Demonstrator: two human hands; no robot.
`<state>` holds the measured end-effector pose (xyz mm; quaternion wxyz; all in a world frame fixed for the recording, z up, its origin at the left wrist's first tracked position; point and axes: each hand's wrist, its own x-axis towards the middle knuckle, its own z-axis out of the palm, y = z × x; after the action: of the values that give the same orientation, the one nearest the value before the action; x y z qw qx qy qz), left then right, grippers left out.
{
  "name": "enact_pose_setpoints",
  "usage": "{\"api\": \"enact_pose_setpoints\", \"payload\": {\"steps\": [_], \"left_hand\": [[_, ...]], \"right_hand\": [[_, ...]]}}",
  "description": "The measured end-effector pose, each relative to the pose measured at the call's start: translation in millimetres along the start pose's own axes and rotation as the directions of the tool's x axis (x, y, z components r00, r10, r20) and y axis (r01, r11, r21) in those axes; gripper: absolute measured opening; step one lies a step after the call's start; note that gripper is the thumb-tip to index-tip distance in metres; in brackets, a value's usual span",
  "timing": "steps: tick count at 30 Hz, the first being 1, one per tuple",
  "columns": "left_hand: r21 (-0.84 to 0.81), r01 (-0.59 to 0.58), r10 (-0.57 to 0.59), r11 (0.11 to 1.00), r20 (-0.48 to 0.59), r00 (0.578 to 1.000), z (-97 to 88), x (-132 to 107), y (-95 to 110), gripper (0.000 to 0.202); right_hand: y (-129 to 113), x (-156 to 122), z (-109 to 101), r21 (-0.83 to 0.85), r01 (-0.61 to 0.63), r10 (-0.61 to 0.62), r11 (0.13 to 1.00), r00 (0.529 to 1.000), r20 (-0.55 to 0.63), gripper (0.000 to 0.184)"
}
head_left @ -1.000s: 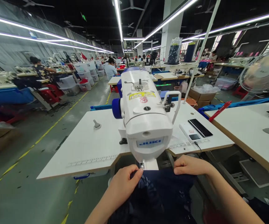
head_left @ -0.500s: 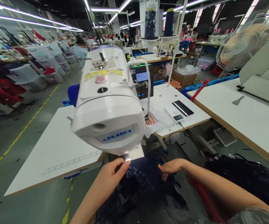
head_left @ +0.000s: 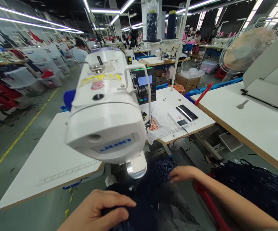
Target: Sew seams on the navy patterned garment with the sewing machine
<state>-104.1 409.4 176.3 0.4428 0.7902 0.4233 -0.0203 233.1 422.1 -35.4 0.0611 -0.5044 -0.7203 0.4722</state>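
In front of me stands a white JUKI sewing machine, its narrow metal-tipped bed end bare below the head. Dark navy patterned fabric hangs beneath and in front of it, partly blurred. My left hand is over the dark cloth at the lower middle, index finger stretched out and thumb apart from it. The hand's other fingers are tucked out of sight. To the right of the bed, my right hand has its fingers curled on the fabric's edge; its fingertips are partly hidden.
A white table flanks the machine. On the right part lie a phone, a small white device and plastic wrapping. More navy garments are piled at right beside a red bar. A fan stands behind.
My left hand has come away from the bed tip towards me, and its pinch has opened. The fabric has come down off the bed end. My right hand has moved slightly right.
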Motion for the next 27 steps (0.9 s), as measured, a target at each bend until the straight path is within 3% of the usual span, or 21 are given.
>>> {"api": "enact_pose_setpoints", "payload": {"steps": [2,4,7,10,13,15,27], "left_hand": [[0.013,-0.030,0.031,0.999,-0.033,0.999,2.1,13,13,0.032],[-0.025,-0.078,0.075,0.997,-0.114,0.991,6.5,24,24,0.034],[-0.089,-0.144,0.127,0.986,-0.172,0.977,13.5,34,33,0.030],[0.009,-0.006,0.009,1.000,-0.304,0.953,18.8,40,33,0.028],[0.112,0.257,-0.180,0.960,-0.458,0.871,23.0,46,27,0.023],[0.117,0.343,-0.247,0.932,-0.488,0.837,25.7,50,24,0.020],[-0.163,0.187,-0.247,0.969,-0.567,0.786,37.4,58,8,0.024]], "right_hand": [[-24,8,-33,0.005,0.111,-0.110,0.994,0.989,-0.104,0.030],[-46,20,-73,-0.039,0.146,-0.151,0.988,0.944,-0.292,0.039],[-69,49,-127,-0.155,0.077,-0.149,0.985,0.831,-0.535,0.043],[-81,85,-156,-0.266,-0.033,-0.140,0.963,0.784,-0.604,0.027],[-85,113,-157,-0.357,-0.146,-0.109,0.923,0.788,-0.606,0.020],[-85,122,-150,-0.396,-0.206,-0.095,0.895,0.779,-0.620,0.021],[-83,100,-146,-0.457,-0.215,-0.149,0.863,0.756,-0.638,0.024]]}}
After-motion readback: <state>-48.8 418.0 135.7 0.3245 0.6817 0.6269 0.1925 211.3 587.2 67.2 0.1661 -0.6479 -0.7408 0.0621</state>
